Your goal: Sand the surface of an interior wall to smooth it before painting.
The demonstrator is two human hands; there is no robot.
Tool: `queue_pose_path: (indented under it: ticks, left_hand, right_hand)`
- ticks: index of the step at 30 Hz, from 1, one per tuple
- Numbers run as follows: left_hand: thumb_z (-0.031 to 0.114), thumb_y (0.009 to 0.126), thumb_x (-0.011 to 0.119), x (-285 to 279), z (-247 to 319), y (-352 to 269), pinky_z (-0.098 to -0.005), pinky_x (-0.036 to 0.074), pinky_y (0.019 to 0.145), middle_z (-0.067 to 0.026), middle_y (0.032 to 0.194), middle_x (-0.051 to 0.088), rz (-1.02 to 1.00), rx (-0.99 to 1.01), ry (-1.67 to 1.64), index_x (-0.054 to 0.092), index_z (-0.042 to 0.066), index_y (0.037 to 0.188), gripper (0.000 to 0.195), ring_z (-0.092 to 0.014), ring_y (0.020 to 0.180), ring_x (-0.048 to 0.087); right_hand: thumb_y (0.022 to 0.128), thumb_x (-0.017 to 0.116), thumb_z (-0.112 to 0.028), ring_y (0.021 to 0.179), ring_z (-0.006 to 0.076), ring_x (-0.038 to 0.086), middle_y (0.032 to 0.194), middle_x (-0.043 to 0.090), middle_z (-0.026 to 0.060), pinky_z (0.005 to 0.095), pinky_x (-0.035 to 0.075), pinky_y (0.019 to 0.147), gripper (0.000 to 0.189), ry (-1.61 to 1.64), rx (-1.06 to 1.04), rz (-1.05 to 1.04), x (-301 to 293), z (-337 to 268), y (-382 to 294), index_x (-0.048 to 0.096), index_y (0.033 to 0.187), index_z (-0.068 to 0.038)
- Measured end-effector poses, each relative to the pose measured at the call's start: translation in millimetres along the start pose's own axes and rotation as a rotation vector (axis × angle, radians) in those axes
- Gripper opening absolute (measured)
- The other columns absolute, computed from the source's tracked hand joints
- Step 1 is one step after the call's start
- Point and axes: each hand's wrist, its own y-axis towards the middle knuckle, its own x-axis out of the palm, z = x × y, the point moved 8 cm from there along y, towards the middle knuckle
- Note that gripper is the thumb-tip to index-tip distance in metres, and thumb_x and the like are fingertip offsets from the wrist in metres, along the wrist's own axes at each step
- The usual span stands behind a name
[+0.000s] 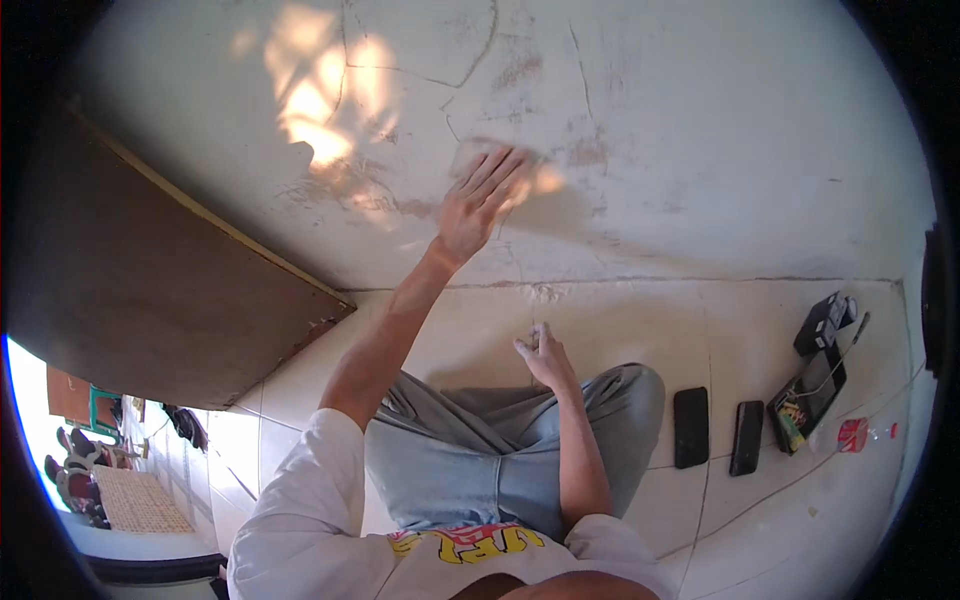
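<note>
My left hand (476, 199) lies flat on the white wall (675, 112), fingers stretched over a pale, thin piece that looks like sandpaper (469, 154). Motion blurs the edges of that piece. Cracks, pencil-like lines and brownish scuffed patches mark the wall around it. My right hand (547, 358) hovers over my crossed legs in grey trousers (450, 480), thumb and forefinger apart, nothing visible in it. Its fingertips look dusty. White powder (551, 292) has gathered on the tiled floor (480, 330) at the foot of the wall, just beyond my right hand.
A brown door panel (165, 270) stands at the left. To my right lie one phone (691, 427), another phone (746, 438), a dark tray (821, 375) with a colourful packet, a black box (820, 324) and a clear bottle (855, 435). A cable (750, 506) crosses the floor.
</note>
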Motion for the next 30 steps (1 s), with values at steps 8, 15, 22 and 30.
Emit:
queue_pose_path:
  ticks: [8,15,22,30]
  left_hand:
    - [0.007,0.082,0.054,-21.5,23.5,92.8,-0.0433,0.037,0.108,-0.0081,0.137,0.053,0.215,0.140,0.022,0.056,0.003,0.128,0.046,-0.027,0.132,0.045]
    - [0.010,0.082,0.055,-1.0,-9.8,-41.0,-0.0421,0.036,0.109,-0.0078,0.137,0.054,0.007,-0.022,0.067,0.059,0.005,0.126,0.044,-0.025,0.132,0.045]
    - [0.008,0.083,0.051,-24.6,17.4,64.1,-0.0414,0.038,0.108,-0.0072,0.136,0.054,0.118,0.064,0.033,0.058,0.005,0.126,0.043,-0.024,0.131,0.046]
    - [0.003,0.082,0.053,-5.6,14.1,33.7,-0.0437,0.037,0.107,-0.0063,0.137,0.053,0.125,0.053,-0.037,0.057,0.006,0.129,0.047,-0.025,0.132,0.045]
  right_hand:
    - [0.088,0.065,-0.035,0.092,0.0392,0.064,0.097,0.066,0.0226,0.0457,0.049,0.081,0.042,-0.025,-0.027,0.087,-10.2,2.1,6.8,0.051,0.111,-0.003]
    - [0.088,0.063,-0.034,0.095,0.0422,0.063,0.097,0.066,0.0254,0.0467,0.049,0.082,0.049,-0.014,-0.042,0.047,-7.2,-11.3,3.8,0.047,0.116,0.002]
    - [0.088,0.063,-0.036,0.096,0.0423,0.063,0.102,0.065,0.0247,0.0476,0.049,0.082,0.050,-0.032,-0.002,-0.019,6.9,7.4,6.3,0.046,0.118,0.000]
    - [0.088,0.064,-0.030,0.091,0.0406,0.064,0.094,0.065,0.0231,0.0465,0.049,0.079,0.043,-0.022,0.000,0.070,-20.3,2.1,2.9,0.047,0.114,-0.001]
